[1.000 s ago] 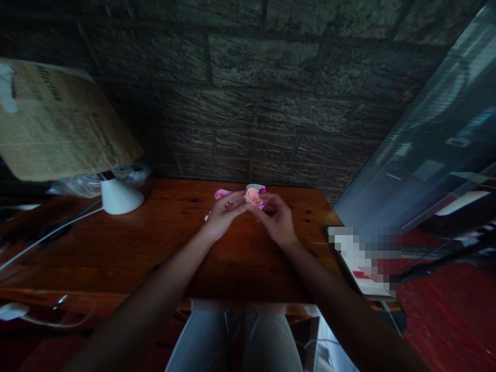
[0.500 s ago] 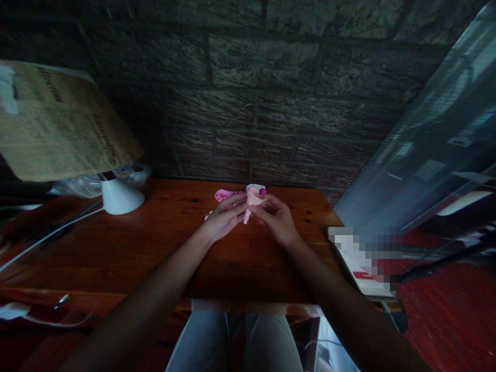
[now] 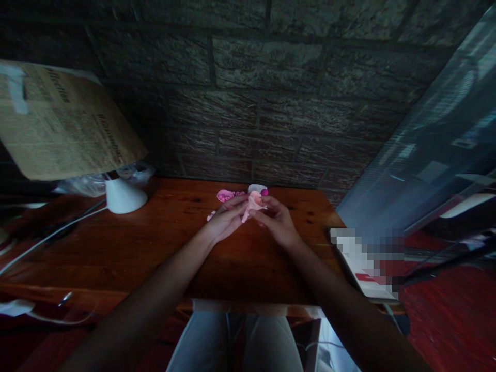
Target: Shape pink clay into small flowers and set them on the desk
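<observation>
Over the back middle of the wooden desk, a pale pink, thin, soft piece (image 3: 254, 202) is held between both hands. From the left, my left hand (image 3: 229, 217) pinches it with the fingers stretched along its side. My right hand (image 3: 276, 219) grips its right edge between thumb and fingers. The piece flares at the top and tapers to a narrow end at the lower left. Just behind the hands lie a bumpy bright pink piece (image 3: 225, 195), a white flat thing (image 3: 256, 188) and a small magenta ball (image 3: 264, 192). Small pink bits (image 3: 211, 215) show beside my left hand.
A lamp with a white base (image 3: 124, 197) and a newsprint shade (image 3: 73, 124) stands on the left of the wooden desk (image 3: 163, 222), its cord trailing left. Behind is a dark brick wall (image 3: 256, 108). A white flat item (image 3: 364, 266), partly blurred out, lies at the right edge.
The pale pink piece is turned a little, and its narrow end now points further down-left. Both hands keep their hold. The whole view has shifted slightly.
</observation>
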`<state>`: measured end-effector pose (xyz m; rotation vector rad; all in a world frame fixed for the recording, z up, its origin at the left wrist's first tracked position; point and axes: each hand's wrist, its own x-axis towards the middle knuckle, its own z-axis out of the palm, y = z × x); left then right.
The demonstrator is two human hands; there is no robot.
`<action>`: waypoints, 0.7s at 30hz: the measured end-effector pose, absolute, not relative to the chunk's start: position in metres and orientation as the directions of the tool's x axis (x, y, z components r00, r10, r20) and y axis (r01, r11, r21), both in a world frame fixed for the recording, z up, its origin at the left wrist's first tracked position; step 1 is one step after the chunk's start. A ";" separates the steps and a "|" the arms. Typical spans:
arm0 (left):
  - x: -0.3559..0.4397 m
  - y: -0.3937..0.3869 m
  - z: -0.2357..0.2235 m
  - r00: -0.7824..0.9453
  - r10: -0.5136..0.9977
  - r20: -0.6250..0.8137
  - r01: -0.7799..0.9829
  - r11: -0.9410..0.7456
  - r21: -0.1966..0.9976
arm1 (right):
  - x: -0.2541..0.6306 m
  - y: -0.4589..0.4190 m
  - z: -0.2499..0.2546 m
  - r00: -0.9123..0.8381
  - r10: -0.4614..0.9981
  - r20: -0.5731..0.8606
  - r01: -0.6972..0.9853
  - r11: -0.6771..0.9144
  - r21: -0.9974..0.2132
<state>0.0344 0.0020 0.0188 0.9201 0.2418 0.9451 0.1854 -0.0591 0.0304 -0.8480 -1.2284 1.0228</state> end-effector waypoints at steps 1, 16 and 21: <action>0.034 0.002 0.019 0.594 0.780 0.195 -0.590 0.258 0.765 | 0.185 -0.059 0.031 0.024 0.940 0.342 -0.143 0.341 -0.929; 0.034 0.004 0.014 0.627 0.774 0.092 -0.579 0.383 0.720 | 0.185 -0.061 0.026 0.035 0.888 0.458 0.002 0.458 -0.889; 0.035 0.004 0.014 0.614 0.779 0.129 -0.598 0.353 0.719 | 0.185 -0.063 0.027 0.007 0.886 0.463 0.013 0.463 -0.886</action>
